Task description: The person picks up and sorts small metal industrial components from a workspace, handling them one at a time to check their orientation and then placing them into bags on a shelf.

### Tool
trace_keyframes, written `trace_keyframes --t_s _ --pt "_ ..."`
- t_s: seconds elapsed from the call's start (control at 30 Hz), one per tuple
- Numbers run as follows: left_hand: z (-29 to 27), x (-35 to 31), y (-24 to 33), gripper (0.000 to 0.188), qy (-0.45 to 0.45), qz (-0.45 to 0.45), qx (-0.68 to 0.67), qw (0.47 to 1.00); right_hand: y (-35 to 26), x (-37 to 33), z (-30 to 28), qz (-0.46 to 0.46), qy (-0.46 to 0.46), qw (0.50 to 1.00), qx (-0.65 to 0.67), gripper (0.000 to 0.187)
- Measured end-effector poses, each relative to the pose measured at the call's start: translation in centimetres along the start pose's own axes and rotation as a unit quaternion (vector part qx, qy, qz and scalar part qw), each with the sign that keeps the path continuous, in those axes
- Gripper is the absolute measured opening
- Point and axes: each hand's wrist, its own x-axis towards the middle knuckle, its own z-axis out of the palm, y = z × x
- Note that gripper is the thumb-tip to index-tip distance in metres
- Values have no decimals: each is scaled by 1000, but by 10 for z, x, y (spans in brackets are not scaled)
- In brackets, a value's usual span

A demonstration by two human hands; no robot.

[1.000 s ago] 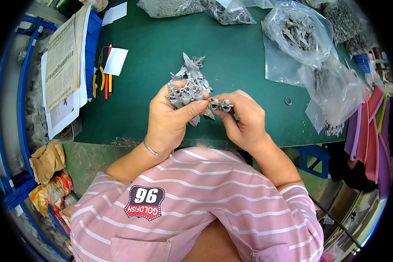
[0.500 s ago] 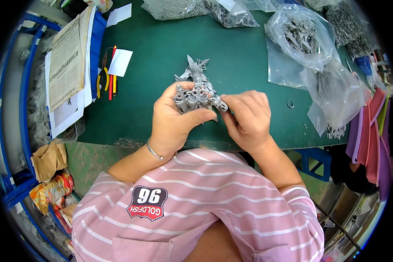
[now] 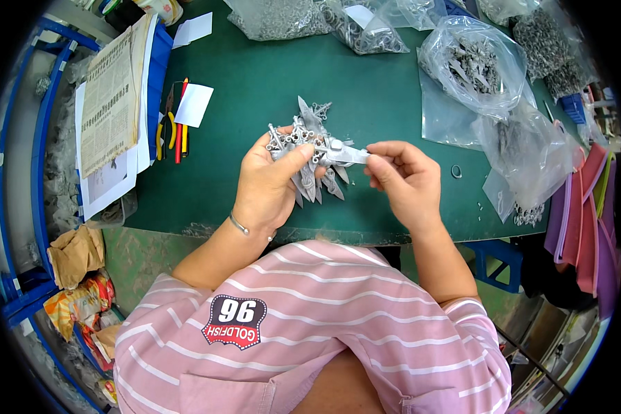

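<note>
My left hand (image 3: 261, 185) is closed round a bunch of small grey metal blade-shaped pieces (image 3: 309, 182), its thumb lying across them. Their pointed tips fan out toward me, and ring-like ends crowd near the fingers. From the bunch, one broader blade-shaped piece (image 3: 350, 154) sticks out to the right. My right hand (image 3: 412, 185) pinches that piece's outer end between thumb and fingertips. More such grey pieces (image 3: 313, 116) show just beyond the left hand; whether they are held or lie on the table I cannot tell.
On the green table (image 3: 241, 76), clear bags of metal parts (image 3: 472, 65) stand at the back and right. A small ring (image 3: 456, 171) lies right of my hands. Yellow-handled pliers (image 3: 172, 131), a red pen-like tool (image 3: 178, 143) and a white paper (image 3: 194, 105) lie left, beside stacked papers (image 3: 110, 103).
The bunch has turned in my left hand, so several blade tips now point toward me. My right hand has moved slightly right and holds the end of a blade-shaped piece stretched outward.
</note>
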Motion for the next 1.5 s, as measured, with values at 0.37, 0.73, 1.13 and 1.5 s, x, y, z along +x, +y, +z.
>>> trace_keyframes --t_s 0.37,0.73,1.13,1.5 --pt "-32 2 8 22 33 -63 -59 996 6 34 33 -303 -55 900 -309 19" --pt "-24 -4 10 35 75 9 18 997 19 75 16 -21 -81 966 -246 24" --pt "-2 -5 3 46 -23 -56 -10 998 12 29 31 -335 67 932 -124 20" --pt "5 -11 -7 49 30 -36 23 999 0 6 23 -113 8 990 79 13"
